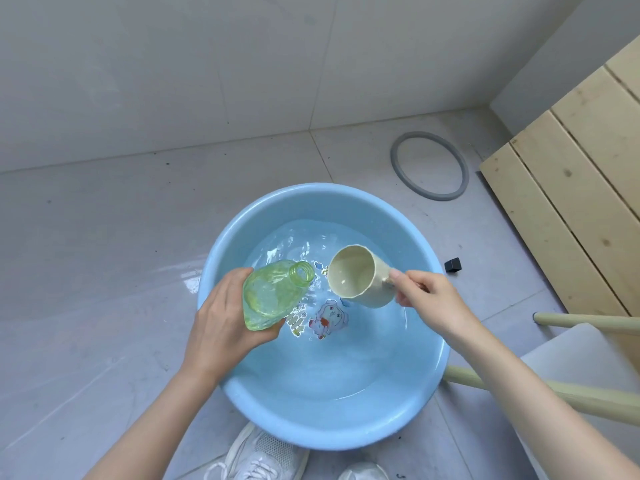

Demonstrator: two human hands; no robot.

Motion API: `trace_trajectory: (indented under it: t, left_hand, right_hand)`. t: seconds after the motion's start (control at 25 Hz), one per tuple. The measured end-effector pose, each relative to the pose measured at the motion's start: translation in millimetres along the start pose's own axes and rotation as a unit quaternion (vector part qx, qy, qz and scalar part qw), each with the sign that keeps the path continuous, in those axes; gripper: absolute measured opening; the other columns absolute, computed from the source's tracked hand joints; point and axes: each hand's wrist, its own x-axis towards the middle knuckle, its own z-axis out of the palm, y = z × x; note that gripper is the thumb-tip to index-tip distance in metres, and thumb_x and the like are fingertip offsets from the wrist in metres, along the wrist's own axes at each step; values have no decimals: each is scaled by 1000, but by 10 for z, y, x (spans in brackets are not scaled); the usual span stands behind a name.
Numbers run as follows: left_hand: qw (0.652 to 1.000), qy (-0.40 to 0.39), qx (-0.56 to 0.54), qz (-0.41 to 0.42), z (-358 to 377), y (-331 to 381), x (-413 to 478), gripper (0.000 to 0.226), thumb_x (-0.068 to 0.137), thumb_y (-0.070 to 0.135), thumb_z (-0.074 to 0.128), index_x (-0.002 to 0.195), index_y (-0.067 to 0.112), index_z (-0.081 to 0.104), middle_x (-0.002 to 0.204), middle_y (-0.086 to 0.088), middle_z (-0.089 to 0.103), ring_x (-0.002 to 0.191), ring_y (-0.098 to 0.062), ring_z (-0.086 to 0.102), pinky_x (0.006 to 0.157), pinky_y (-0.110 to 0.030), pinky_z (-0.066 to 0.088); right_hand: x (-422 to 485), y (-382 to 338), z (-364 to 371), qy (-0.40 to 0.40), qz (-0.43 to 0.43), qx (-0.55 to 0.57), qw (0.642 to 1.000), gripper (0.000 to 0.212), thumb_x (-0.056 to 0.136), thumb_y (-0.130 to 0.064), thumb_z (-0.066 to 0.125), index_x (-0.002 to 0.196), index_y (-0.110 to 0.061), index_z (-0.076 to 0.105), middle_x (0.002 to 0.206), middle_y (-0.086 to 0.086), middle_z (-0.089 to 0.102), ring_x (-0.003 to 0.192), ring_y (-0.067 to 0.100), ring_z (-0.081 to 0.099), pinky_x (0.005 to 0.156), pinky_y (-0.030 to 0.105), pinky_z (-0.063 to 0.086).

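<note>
Left hand [221, 317] grips a green bottle [273, 294], mouth tilted toward the cup [360, 277] beside it, gripped by right hand [427, 299], seemingly for filling.

Bottle [273, 294] and cup [360, 277] crowd the basin's [346, 424] middle.

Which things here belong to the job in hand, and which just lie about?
In use: green bottle in the left hand; beige cup in the right hand; blue basin.
Lying about: grey ring; small black block; wooden boards.
</note>
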Motion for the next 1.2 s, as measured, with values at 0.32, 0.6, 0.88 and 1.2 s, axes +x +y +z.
trace_trajectory:
  t: [0.32, 0.6, 0.88, 1.2]
  left_hand:
    - [1000, 10, -6, 4, 12, 3, -13, 76, 57, 37, 87, 117, 8, 50, 112, -4, 59, 101, -21, 55, 78, -25, 39]
    - [1000, 18, -12, 14, 36, -29, -25, 82, 62, 51, 72, 128, 8, 48, 122, -5, 58, 110, -20, 52, 87, -26, 38]
    - [999, 27, -26, 24, 54, -63, -40, 84, 61, 49, 80, 127, 9, 48, 122, -8, 56, 110, -23, 53, 89, -26, 38]
    - [999, 31, -26, 21, 64, -67, -48, 85, 60, 48, 84, 127, 5, 52, 123, -10, 58, 109, -26, 57, 92, -26, 37]
  right_hand:
    - [-422, -421, -426, 4, -26, 197, 980, 42, 75, -47, 60, 48, -16, 57, 77, 3, 65, 100, 19, 68, 85, 29, 52]
    - [-731, -647, -464, -8, -57, 192, 980, 57, 60, -70, 69, 54, -14, 56, 75, -5, 66, 86, 15, 67, 87, 23, 54]
    - [-834, -717, -198, 23, -46, 134, 990, 68, 52, -80, 68, 55, -13, 59, 68, -1, 60, 80, 15, 67, 99, 41, 49]
    - [-903, -738, -53, 67, -77, 36, 994, 73, 57, -86, 57, 61, -13, 61, 65, 15, 54, 76, 31, 57, 89, 41, 43]
